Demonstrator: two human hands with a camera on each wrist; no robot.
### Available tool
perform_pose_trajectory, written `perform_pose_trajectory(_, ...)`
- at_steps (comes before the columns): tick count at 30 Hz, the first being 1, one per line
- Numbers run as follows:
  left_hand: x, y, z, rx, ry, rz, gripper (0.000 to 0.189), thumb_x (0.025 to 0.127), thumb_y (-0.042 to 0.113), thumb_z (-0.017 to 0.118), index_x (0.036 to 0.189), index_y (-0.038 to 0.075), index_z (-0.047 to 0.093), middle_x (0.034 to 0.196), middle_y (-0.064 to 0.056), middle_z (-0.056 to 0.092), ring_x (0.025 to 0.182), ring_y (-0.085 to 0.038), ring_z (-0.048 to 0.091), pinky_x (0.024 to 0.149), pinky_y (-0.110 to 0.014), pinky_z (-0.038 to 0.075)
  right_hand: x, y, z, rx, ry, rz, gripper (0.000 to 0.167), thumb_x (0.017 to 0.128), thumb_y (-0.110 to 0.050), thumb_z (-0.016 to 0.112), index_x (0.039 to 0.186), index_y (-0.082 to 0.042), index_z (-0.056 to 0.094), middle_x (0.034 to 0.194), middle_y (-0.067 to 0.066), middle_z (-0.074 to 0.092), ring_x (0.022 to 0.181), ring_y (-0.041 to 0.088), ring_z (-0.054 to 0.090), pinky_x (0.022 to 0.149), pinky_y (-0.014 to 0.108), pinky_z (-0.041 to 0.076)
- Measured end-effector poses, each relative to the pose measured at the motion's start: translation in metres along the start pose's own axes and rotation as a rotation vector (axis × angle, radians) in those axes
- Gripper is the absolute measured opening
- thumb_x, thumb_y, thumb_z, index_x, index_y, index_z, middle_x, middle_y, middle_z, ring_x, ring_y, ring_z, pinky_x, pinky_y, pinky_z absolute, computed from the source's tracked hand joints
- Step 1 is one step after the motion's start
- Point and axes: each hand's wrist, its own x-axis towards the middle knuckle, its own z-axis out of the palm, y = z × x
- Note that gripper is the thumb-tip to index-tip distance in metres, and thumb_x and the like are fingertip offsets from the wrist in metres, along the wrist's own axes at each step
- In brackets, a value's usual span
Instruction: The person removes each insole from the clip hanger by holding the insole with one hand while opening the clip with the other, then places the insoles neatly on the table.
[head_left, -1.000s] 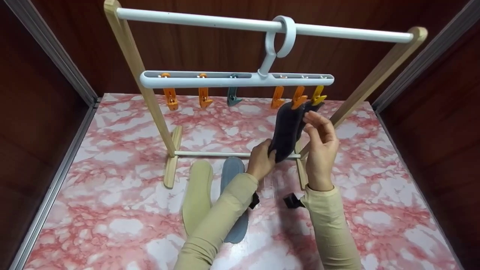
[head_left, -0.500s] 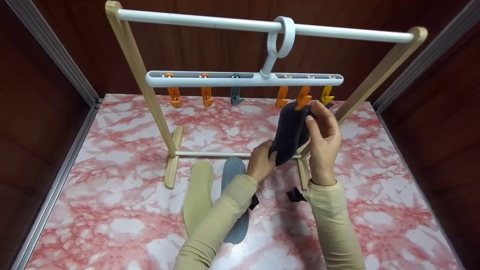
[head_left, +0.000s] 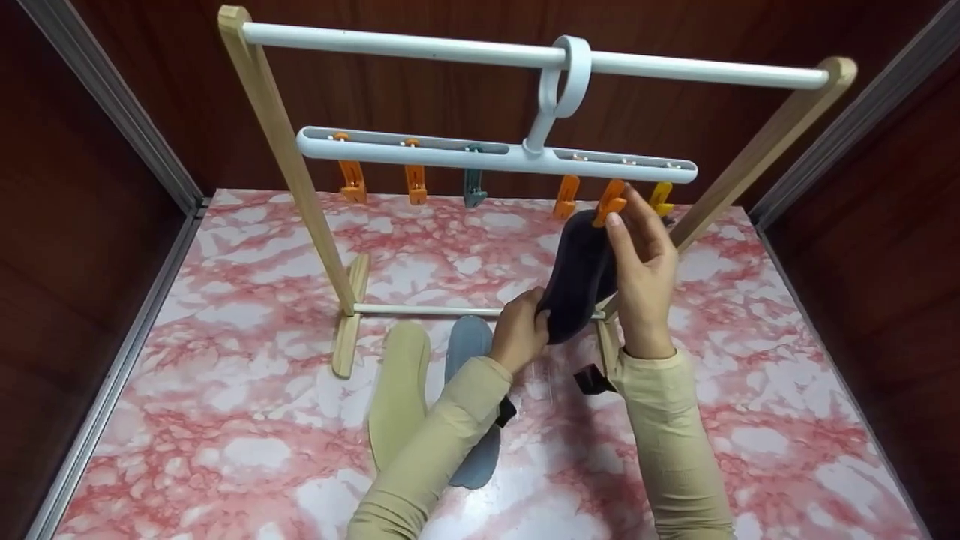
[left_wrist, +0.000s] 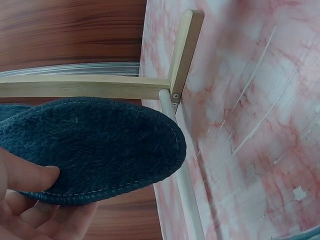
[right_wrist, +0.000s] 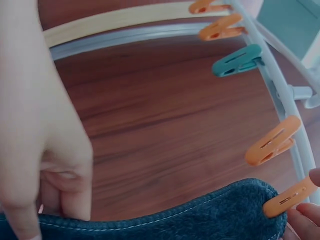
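Note:
My left hand [head_left: 519, 334] holds the lower end of a dark insole [head_left: 574, 289], thumb on one face in the left wrist view. The insole's upper end sits in an orange clip [head_left: 612, 199] on the pale hanger [head_left: 409, 155]. My right hand [head_left: 646, 277] pinches that clip between thumb and fingers; the right wrist view has its fingertips [right_wrist: 306, 220] around it. Fuzzy dark fabric [right_wrist: 235, 212] with a stitched edge shows there. Another dark insole [left_wrist: 12, 111] hangs behind, mostly hidden, near the yellow clip [head_left: 661, 196].
The hanger hooks over a white rod [head_left: 420, 46] on a wooden stand [head_left: 289, 169]. Other orange clips [head_left: 352, 180] and a green clip [head_left: 473, 187] hang along it. A beige insole [head_left: 401, 390] and a grey-blue insole [head_left: 471, 341] lie on the marbled surface.
My right hand has risen from beside the rear insole to the orange clip. The hanger has shifted right and its right end tips lower. My left hand keeps hold of the insole, slightly lower.

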Motion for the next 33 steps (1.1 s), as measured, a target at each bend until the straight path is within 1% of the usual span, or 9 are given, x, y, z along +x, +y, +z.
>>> perform_pose_trajectory(4,-0.003,0.0,-0.002,-0.011,-0.005,0.014,0.013,0.086,-0.005,0.056,0.099,-0.003,0.061,0.091,-0.015,0.066,0.088,-0.03,0.066,0.079,-0.038,0.052,0.003,-0.004,0.003,-0.004,0.02,0.037,0.039,0.092,-0.003,0.058,0.13,0.004,0.054,0.118,0.008,0.063,0.107,0.015,0.058,0.097,0.025,0.044)
perform_pose_trajectory(8,-0.006,0.001,-0.003,-0.023,-0.02,0.016,0.009,0.086,-0.004,0.056,0.095,-0.003,0.06,0.087,-0.015,0.064,0.085,-0.029,0.064,0.076,-0.039,0.05,0.004,-0.004,0.003,0.038,0.018,0.046,0.035,0.092,-0.002,0.058,0.126,0.005,0.057,0.108,0.005,0.065,0.1,0.014,0.06,0.093,0.025,0.046)
perform_pose_trajectory(12,-0.009,0.002,-0.005,-0.029,-0.03,0.007,0.007,0.087,-0.003,0.057,0.094,-0.002,0.059,0.087,-0.014,0.064,0.083,-0.028,0.063,0.076,-0.038,0.05,0.004,-0.004,0.005,0.135,0.001,0.029,0.026,0.091,0.0,0.059,0.116,0.001,0.063,0.103,0.006,0.067,0.096,0.016,0.062,0.088,0.027,0.048)
perform_pose_trajectory(17,-0.014,0.004,-0.006,-0.026,-0.022,0.035,0.009,0.086,-0.003,0.058,0.095,-0.003,0.06,0.086,-0.014,0.065,0.083,-0.028,0.064,0.076,-0.037,0.05,0.004,-0.002,0.008,0.258,-0.017,0.002,0.019,0.088,0.005,0.061,0.104,-0.002,0.067,0.097,0.009,0.069,0.095,0.023,0.065,0.084,0.028,0.049)
perform_pose_trajectory(20,-0.017,0.005,-0.007,-0.035,-0.026,0.054,0.012,0.086,-0.003,0.058,0.098,-0.004,0.06,0.088,-0.015,0.066,0.085,-0.029,0.065,0.077,-0.038,0.051,0.004,-0.002,0.01,0.276,-0.017,-0.01,0.018,0.088,0.006,0.059,0.102,-0.001,0.067,0.096,0.011,0.07,0.094,0.024,0.066,0.083,0.029,0.049)
perform_pose_trajectory(22,-0.019,0.005,-0.008,-0.037,-0.032,0.06,0.016,0.087,-0.003,0.057,0.102,-0.005,0.061,0.092,-0.017,0.067,0.088,-0.03,0.065,0.08,-0.038,0.051,0.005,-0.003,0.012,0.283,-0.004,-0.017,0.016,0.088,0.006,0.059,0.1,-0.001,0.067,0.094,0.012,0.07,0.092,0.023,0.067,0.081,0.029,0.049)
perform_pose_trajectory(25,-0.022,0.004,-0.01,-0.044,-0.049,0.058,0.021,0.087,-0.003,0.057,0.107,-0.006,0.061,0.097,-0.018,0.068,0.093,-0.031,0.066,0.083,-0.039,0.051,0.006,-0.004,0.014,0.305,0.019,-0.023,0.013,0.087,0.006,0.061,0.097,0.0,0.067,0.091,0.014,0.07,0.088,0.022,0.066,0.078,0.028,0.049)
perform_pose_trajectory(31,-0.029,-0.001,-0.013,-0.024,-0.074,0.027,0.015,0.086,-0.003,0.058,0.1,-0.003,0.063,0.093,-0.017,0.068,0.091,-0.032,0.065,0.082,-0.041,0.05,0.007,-0.004,0.017,0.3,0.002,-0.023,0.012,0.089,0.006,0.059,0.096,-0.001,0.067,0.091,0.011,0.07,0.088,0.021,0.065,0.071,0.028,0.048)
perform_pose_trajectory(33,-0.032,-0.002,-0.014,-0.026,-0.071,0.019,0.016,0.086,-0.003,0.059,0.101,-0.003,0.063,0.094,-0.017,0.068,0.092,-0.033,0.065,0.083,-0.041,0.05,0.007,-0.003,0.017,0.317,0.002,-0.008,0.013,0.089,0.007,0.059,0.096,-0.001,0.066,0.092,0.012,0.07,0.089,0.022,0.066,0.073,0.028,0.049)
